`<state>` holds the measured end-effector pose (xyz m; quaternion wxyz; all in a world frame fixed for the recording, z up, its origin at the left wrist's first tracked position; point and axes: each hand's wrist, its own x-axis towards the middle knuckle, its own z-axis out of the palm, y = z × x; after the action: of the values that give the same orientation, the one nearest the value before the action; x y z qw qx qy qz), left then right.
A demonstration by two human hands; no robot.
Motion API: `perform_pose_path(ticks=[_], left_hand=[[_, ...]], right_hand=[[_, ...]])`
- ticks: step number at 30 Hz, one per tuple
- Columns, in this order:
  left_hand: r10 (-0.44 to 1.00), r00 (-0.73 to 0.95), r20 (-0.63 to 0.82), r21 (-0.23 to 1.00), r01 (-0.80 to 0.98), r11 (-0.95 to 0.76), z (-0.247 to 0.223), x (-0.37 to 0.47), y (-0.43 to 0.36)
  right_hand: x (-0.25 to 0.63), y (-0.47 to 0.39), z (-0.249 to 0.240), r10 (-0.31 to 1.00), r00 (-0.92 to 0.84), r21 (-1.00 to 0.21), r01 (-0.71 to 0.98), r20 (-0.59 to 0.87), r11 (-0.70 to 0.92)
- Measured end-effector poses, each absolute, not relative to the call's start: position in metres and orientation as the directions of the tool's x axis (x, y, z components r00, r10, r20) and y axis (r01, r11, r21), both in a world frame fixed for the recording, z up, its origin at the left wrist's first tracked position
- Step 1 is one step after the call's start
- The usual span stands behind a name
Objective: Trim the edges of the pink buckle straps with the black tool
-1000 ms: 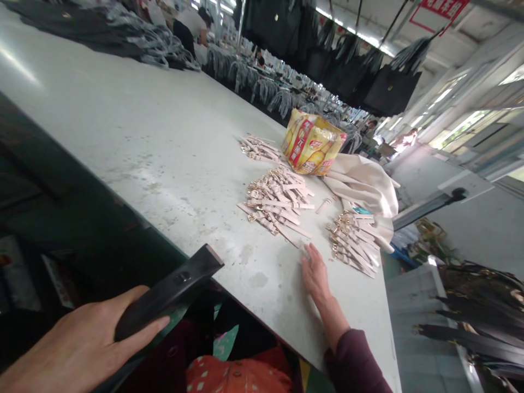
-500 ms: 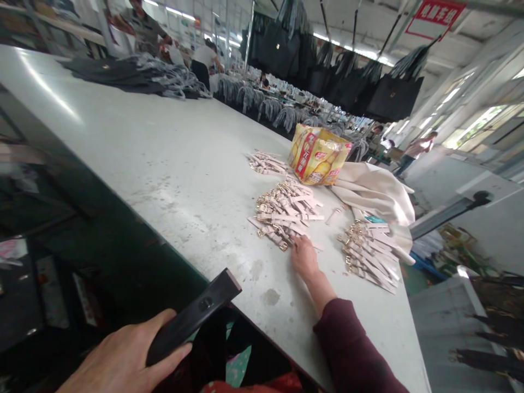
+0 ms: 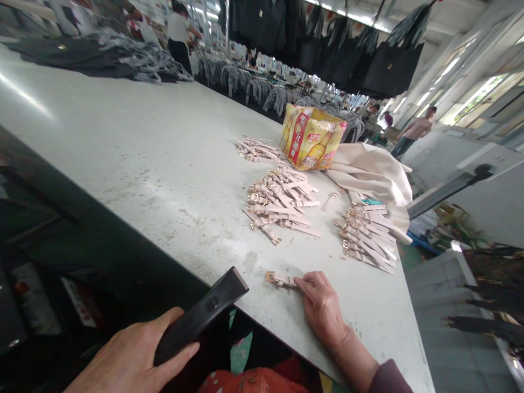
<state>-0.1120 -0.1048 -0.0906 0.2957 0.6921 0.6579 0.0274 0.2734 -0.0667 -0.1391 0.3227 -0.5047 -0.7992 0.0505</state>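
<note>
My left hand [image 3: 139, 349] is wrapped round a black handheld tool [image 3: 202, 314] shaped like a hair clipper, its wide flat end pointing up and right over the table's front edge. Between the thumb and fingers of my right hand [image 3: 325, 305] is a pale pink buckle strap [image 3: 282, 280], its gold buckle facing left, low over the tabletop. Beyond it lies a pile of similar buckle straps [image 3: 282, 199]. A second pile of straps [image 3: 366, 234] is to the right, and one short strap piece [image 3: 329, 201] lies between the two piles.
The long white table [image 3: 164, 164] bears a yellow printed carton [image 3: 313, 136], a smaller strap pile [image 3: 257, 148] and draped cream material [image 3: 372, 172]. Dark bags [image 3: 102, 57] lie at the far left; more black bags [image 3: 388, 68] hang above. Several people stand or work in the background.
My right hand has drawn back from the front of the middle pile towards me, bringing one buckle strap with it. My left hand keeps its hold on the black tool.
</note>
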Motion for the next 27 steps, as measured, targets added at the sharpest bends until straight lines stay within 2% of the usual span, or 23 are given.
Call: perform_pose_path(ticks=[4,7,10,14,17,20,27], left_hand=[[0.887,0.227,-0.403,0.494,0.870,0.002,-0.074,-0.102,-0.095],[0.854,0.272,-0.443,0.497,0.867,-0.018,-0.057,-0.091,-0.084],[0.822,0.308,-0.480,0.469,0.881,-0.056,-0.038,-0.076,-0.075],[0.774,0.348,-0.529,0.412,0.903,-0.125,-0.023,-0.057,-0.067],[0.745,0.377,-0.550,0.355,0.913,-0.201,-0.023,-0.047,-0.064],[0.752,0.378,-0.541,0.299,0.922,-0.248,-0.025,-0.044,-0.061],[0.759,0.356,-0.545,0.242,0.934,-0.264,-0.020,-0.033,-0.051]], right_hand=[[0.263,-0.085,-0.133,0.888,-0.223,-0.559,0.708,0.403,0.432],[0.252,-0.083,-0.121,0.908,-0.284,-0.604,0.680,0.307,0.417],[0.246,-0.078,-0.112,0.890,-0.390,-0.648,0.618,0.238,0.444],[0.247,-0.074,-0.106,0.893,-0.402,-0.729,0.548,0.201,0.410],[0.251,-0.072,-0.102,0.882,-0.439,-0.722,0.555,0.168,0.414],[0.255,-0.070,-0.100,0.883,-0.436,-0.684,0.590,0.176,0.428],[0.264,-0.072,-0.112,0.912,-0.298,-0.757,0.514,0.283,0.403]])
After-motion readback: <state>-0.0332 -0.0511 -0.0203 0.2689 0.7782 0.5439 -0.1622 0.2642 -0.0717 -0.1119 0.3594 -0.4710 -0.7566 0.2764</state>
